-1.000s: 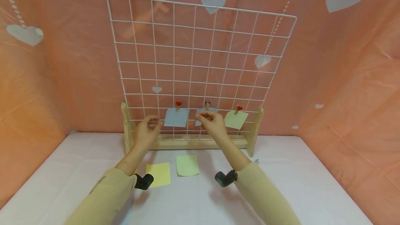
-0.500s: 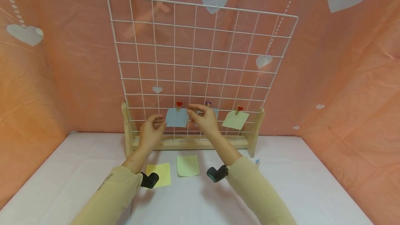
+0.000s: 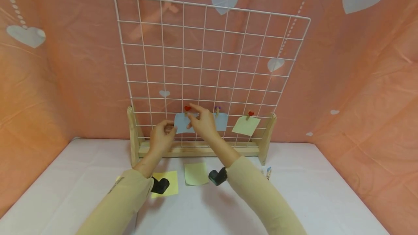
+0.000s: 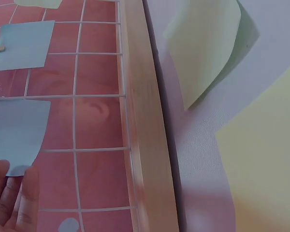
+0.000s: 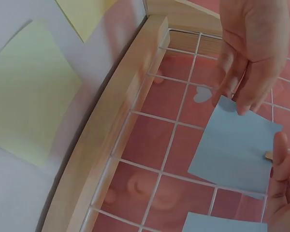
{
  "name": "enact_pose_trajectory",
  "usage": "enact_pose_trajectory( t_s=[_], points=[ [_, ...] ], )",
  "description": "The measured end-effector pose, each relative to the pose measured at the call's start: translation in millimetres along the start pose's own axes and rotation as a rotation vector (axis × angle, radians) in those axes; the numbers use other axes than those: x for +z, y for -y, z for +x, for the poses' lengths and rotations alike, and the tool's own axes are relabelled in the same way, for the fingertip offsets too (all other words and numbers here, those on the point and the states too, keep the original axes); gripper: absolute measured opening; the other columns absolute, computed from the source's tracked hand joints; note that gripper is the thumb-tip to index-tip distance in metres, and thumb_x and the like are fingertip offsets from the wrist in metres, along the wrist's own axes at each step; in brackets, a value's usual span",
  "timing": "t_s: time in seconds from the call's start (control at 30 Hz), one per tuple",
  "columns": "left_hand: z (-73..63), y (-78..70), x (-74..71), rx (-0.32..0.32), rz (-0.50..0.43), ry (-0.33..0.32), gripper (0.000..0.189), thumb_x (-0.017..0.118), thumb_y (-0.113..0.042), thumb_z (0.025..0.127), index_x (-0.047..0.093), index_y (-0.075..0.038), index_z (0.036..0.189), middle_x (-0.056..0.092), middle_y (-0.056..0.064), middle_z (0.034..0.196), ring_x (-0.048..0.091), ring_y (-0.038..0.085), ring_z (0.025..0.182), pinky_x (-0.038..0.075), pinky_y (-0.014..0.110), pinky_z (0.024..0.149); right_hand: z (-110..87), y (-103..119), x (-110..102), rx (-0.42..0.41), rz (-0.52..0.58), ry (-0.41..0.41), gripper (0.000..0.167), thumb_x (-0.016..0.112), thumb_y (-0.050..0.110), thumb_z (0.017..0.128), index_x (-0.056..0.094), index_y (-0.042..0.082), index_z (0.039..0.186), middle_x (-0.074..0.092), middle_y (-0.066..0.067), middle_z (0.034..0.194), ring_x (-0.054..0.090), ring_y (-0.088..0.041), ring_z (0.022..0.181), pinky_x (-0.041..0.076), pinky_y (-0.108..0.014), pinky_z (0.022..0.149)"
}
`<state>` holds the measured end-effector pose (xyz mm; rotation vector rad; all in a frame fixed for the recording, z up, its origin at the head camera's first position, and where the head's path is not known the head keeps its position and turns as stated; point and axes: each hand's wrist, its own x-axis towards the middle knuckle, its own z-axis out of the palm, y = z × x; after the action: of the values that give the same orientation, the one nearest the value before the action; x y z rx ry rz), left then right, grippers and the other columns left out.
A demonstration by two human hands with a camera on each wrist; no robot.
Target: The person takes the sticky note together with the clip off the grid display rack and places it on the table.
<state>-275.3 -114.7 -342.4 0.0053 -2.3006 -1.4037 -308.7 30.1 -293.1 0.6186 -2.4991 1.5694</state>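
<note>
In the head view a blue sticky note (image 3: 181,123) hangs low on the white wire grid (image 3: 213,70), under a small wooden clothespin with a red heart (image 3: 187,108). My left hand (image 3: 160,139) pinches its left edge; in the right wrist view the thumb lies in front of the note (image 5: 234,147), the other fingers behind. My right hand (image 3: 204,122) reaches across the note's right side, index fingertip and thumb apart beside the red heart. In the right wrist view its fingers (image 5: 280,145) are close to the clothespin (image 5: 268,155).
A second blue note (image 3: 221,122) and a pale green note (image 3: 246,125) hang clipped to the right. Yellow (image 3: 173,182) and green (image 3: 196,174) notes lie on the white table before the grid's wooden stand (image 3: 199,151). Small clothespins (image 3: 269,172) lie at the right.
My right hand has moved left from the second blue note to the red-heart clothespin, its thumb and index finger parting. My left hand has shifted slightly right, onto the left note's edge.
</note>
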Motion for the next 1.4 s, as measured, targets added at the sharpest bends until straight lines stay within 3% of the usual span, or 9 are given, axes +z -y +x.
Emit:
enact_pose_trajectory(
  t_s=[0.07, 0.2, 0.43, 0.7, 1.0, 1.17, 1.27, 1.3, 1.4],
  points=[
    [1.2, 0.1, 0.1, -0.003, 0.000, 0.003, 0.023, 0.060, -0.008, 0.091, 0.063, 0.007, 0.108, 0.068, 0.025, 0.103, 0.066, 0.037, 0.093, 0.053, 0.046, 0.083, 2.5, 2.0, 2.2, 0.008, -0.009, -0.002, 0.042, 0.055, 0.013, 0.097, 0.049, 0.005, 0.138, 0.066, -0.013, 0.120, 0.064, -0.036, 0.058, 0.032, -0.015, 0.035],
    [2.5, -0.4, -1.1, 0.006, -0.001, 0.002, 0.023, 0.059, -0.008, 0.092, 0.063, 0.008, 0.108, 0.068, 0.025, 0.101, 0.066, 0.036, 0.090, 0.055, 0.044, 0.078, 6.7, 3.6, 5.4, 0.020, -0.021, -0.002, 0.040, 0.053, 0.015, 0.099, 0.050, 0.003, 0.137, 0.065, -0.015, 0.121, 0.068, -0.037, 0.066, 0.037, -0.014, 0.037],
    [1.6, -2.7, -1.7, 0.013, -0.001, -0.019, 0.019, 0.058, -0.003, 0.091, 0.065, 0.009, 0.103, 0.068, 0.026, 0.097, 0.067, 0.037, 0.086, 0.057, 0.040, 0.072, 10.5, 2.0, 7.8, 0.006, -0.021, -0.047, 0.030, 0.053, 0.018, 0.099, 0.060, 0.001, 0.123, 0.066, -0.015, 0.119, 0.068, -0.023, 0.057, 0.040, -0.015, 0.037],
    [-1.2, -2.7, -2.7, -0.005, -0.037, -0.009, 0.018, 0.058, -0.002, 0.091, 0.064, 0.011, 0.103, 0.067, 0.028, 0.098, 0.067, 0.039, 0.081, 0.054, 0.022, 0.054, 10.8, 2.3, 8.2, -0.029, -0.043, -0.078, 0.021, 0.057, 0.015, 0.097, 0.065, 0.001, 0.111, 0.071, -0.015, 0.107, 0.066, -0.016, 0.052, 0.037, -0.016, 0.037],
    [-7.1, 1.8, -5.2, 0.005, 0.014, -0.037, 0.016, 0.059, -0.004, 0.091, 0.065, 0.008, 0.100, 0.068, 0.025, 0.096, 0.066, 0.037, 0.087, 0.054, 0.043, 0.076, 5.6, -6.8, 7.0, -0.073, 0.013, -0.166, 0.013, 0.058, 0.008, 0.095, 0.067, 0.000, 0.100, 0.073, -0.016, 0.097, 0.064, -0.022, 0.050, 0.045, -0.019, 0.040],
    [-10.6, 5.9, -7.0, 0.010, 0.016, -0.034, 0.016, 0.060, -0.004, 0.090, 0.065, 0.007, 0.100, 0.068, 0.025, 0.098, 0.066, 0.038, 0.089, 0.055, 0.046, 0.078, 0.8, -13.0, 6.3, -0.138, 0.077, -0.245, 0.013, 0.059, 0.007, 0.094, 0.067, -0.002, 0.099, 0.072, -0.018, 0.097, 0.060, -0.020, 0.045, 0.044, -0.018, 0.038],
    [-11.4, 7.7, -8.8, 0.000, 0.004, -0.023, 0.016, 0.059, -0.004, 0.091, 0.065, 0.007, 0.101, 0.067, 0.025, 0.099, 0.066, 0.038, 0.090, 0.056, 0.043, 0.077, -1.1, -13.9, 5.4, -0.184, 0.099, -0.287, 0.012, 0.059, 0.006, 0.094, 0.067, -0.003, 0.098, 0.073, -0.019, 0.095, 0.061, -0.028, 0.046, 0.049, -0.025, 0.041],
    [-11.6, 8.3, -9.5, -0.006, -0.002, -0.022, 0.016, 0.059, -0.003, 0.091, 0.065, 0.007, 0.101, 0.067, 0.025, 0.099, 0.066, 0.037, 0.090, 0.056, 0.040, 0.076, -1.7, -14.3, 5.0, -0.193, 0.098, -0.293, 0.013, 0.060, 0.006, 0.093, 0.067, -0.003, 0.098, 0.073, -0.018, 0.094, 0.062, -0.031, 0.048, 0.055, -0.027, 0.052],
    [-13.1, 9.4, -12.1, -0.029, -0.028, -0.007, 0.019, 0.058, -0.003, 0.092, 0.064, 0.009, 0.105, 0.066, 0.026, 0.100, 0.065, 0.036, 0.088, 0.054, 0.026, 0.067, -3.5, -16.2, 3.5, -0.166, 0.122, -0.272, 0.014, 0.059, 0.006, 0.094, 0.067, -0.003, 0.101, 0.073, -0.018, 0.096, 0.063, -0.040, 0.054, 0.058, -0.045, 0.062]
  ],
)
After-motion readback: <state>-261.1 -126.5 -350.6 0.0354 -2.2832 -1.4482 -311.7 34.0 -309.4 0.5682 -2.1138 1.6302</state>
